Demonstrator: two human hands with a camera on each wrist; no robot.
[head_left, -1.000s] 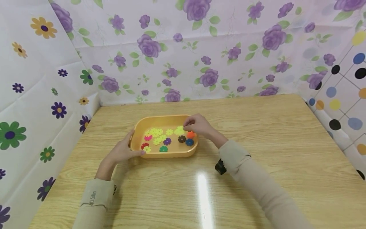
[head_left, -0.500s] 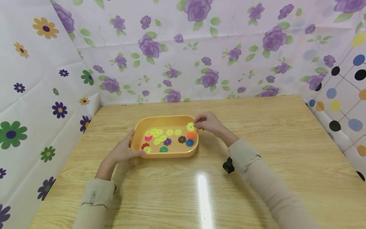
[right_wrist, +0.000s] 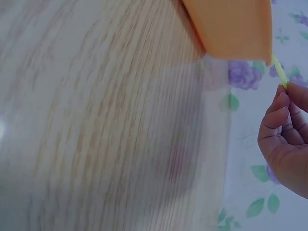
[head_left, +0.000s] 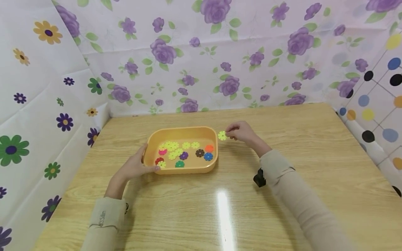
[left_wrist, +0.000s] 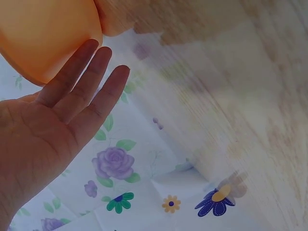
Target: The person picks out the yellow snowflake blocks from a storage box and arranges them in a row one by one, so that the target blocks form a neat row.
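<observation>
My right hand [head_left: 242,133] pinches a yellow notched plastic building disc [head_left: 222,135] between thumb and fingertips, just outside the right end of an orange plastic tray [head_left: 180,171]. In the right wrist view the yellow disc [right_wrist: 279,70] shows edge-on, close to the tray's corner. My left hand [head_left: 135,166] rests against the tray's left end, its thumb on the front rim. The left wrist view shows straight fingers [left_wrist: 89,103] of that hand along the tray's outer wall [left_wrist: 53,33]; its thumb is hidden there.
Several yellow discs [head_left: 172,145] lie inside the tray, with orange [head_left: 209,149], blue [head_left: 208,156], brown [head_left: 199,153], purple [head_left: 183,155], green [head_left: 179,164], pink and red ones. The wooden table [head_left: 282,139] extends right to a flower-print sheet [head_left: 207,69] behind.
My right hand has carried the yellow disc rightward, from over the tray to beyond its right rim. The left hand and the tray have stayed in place.
</observation>
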